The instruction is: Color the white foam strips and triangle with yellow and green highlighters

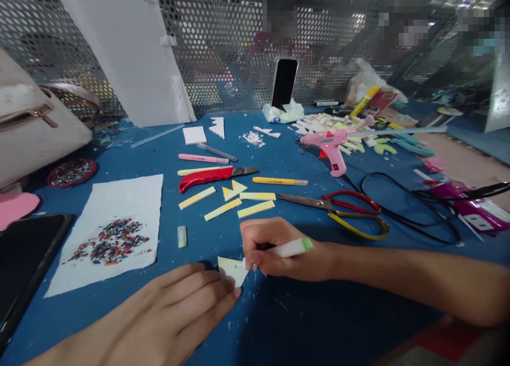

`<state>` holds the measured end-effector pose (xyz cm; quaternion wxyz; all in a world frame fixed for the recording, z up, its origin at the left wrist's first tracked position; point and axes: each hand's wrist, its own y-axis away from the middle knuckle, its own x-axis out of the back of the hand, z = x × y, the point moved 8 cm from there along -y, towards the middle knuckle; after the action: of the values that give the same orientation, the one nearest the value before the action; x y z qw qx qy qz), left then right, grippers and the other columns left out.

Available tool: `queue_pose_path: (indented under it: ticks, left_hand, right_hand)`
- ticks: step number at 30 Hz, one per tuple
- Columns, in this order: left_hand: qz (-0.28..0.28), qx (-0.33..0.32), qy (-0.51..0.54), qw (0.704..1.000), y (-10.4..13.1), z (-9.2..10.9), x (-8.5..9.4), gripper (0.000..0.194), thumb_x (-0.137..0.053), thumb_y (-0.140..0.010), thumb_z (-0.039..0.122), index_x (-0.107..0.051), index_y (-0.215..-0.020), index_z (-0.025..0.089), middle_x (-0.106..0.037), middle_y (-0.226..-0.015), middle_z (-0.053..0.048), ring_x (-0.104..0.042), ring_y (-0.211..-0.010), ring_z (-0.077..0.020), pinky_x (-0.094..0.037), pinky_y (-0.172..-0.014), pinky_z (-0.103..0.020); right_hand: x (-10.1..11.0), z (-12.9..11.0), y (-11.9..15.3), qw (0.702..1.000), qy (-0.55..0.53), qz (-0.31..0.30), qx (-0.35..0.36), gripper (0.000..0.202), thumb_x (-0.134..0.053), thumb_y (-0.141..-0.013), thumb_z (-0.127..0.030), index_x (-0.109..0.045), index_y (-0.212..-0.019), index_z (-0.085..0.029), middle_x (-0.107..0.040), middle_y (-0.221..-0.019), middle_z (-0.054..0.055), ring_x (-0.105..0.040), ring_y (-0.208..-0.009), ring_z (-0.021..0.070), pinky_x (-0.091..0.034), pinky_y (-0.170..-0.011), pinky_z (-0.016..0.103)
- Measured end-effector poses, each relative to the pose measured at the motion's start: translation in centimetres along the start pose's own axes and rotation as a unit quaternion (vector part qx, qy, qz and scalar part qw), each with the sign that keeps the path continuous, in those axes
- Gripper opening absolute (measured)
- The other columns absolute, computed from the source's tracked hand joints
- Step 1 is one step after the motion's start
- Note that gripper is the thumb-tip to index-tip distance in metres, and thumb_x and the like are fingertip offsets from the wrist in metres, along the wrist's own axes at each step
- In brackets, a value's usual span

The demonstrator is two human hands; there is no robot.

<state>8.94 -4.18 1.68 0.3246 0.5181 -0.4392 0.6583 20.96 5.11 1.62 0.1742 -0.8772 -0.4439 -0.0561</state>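
Closed around a green highlighter [292,247], my right hand [274,244] brings its tip down onto a small pale-green and white cut piece [233,270]. My left hand [187,302] lies with fingers stretched out, their tips on that piece near its left and lower edge, partly covering it. The highlighter's cap [182,237] lies apart on the blue table. Beyond my hands are several yellow-coloured strips [223,209], a jagged yellow piece [234,189], and a red-handled knife [207,178].
Scissors [334,204] and a pink glue gun [329,145] with a cable lie to the right. On the left, a white sheet [131,196] bears sequins [115,241] beside a dark phone [27,265]. Another phone [284,83] stands at the back.
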Motion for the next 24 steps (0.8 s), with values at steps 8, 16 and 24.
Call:
queue_pose_path:
  ticks: [8, 16, 24]
  left_hand:
    - [-0.017, -0.003, 0.017, 1.000, 0.06, 0.01, -0.24, 0.040, -0.042, -0.106, 0.022, -0.050, -0.144, 0.014, -0.062, -0.136, -0.005, -0.057, -0.123, -0.0167, -0.038, -0.116, -0.028]
    - [-0.013, -0.004, 0.001, 1.000, 0.13, -0.04, -0.04, 0.039, -0.037, -0.107, 0.018, -0.052, -0.143, 0.015, -0.060, -0.139, -0.001, -0.054, -0.125, -0.0149, -0.030, -0.121, -0.028]
    - [-0.015, 0.005, 0.011, 1.000, 0.06, -0.01, -0.18, 0.041, -0.035, -0.105, 0.014, -0.052, -0.143, 0.015, -0.060, -0.139, 0.000, -0.054, -0.125, -0.0149, -0.027, -0.121, -0.028]
  right_hand:
    - [-0.11, -0.07, 0.05, 1.000, 0.023, -0.002, 0.011, 0.033, -0.056, -0.099, -0.038, -0.056, -0.075, -0.015, -0.050, -0.072, -0.001, -0.045, -0.064, 0.0101, -0.037, -0.060, 0.022]
    - [-0.14, 0.29, 0.14, 0.999, 0.039, -0.010, -0.002, 0.029, -0.056, -0.099, -0.036, -0.058, -0.079, -0.015, -0.054, -0.075, 0.001, -0.048, -0.067, 0.0110, -0.039, -0.062, 0.023]
    - [0.09, 0.14, 0.10, 0.999, 0.044, 0.015, -0.016, 0.026, -0.058, -0.097, -0.033, -0.061, -0.080, -0.014, -0.057, -0.074, 0.001, -0.049, -0.066, 0.0106, -0.039, -0.062, 0.022]
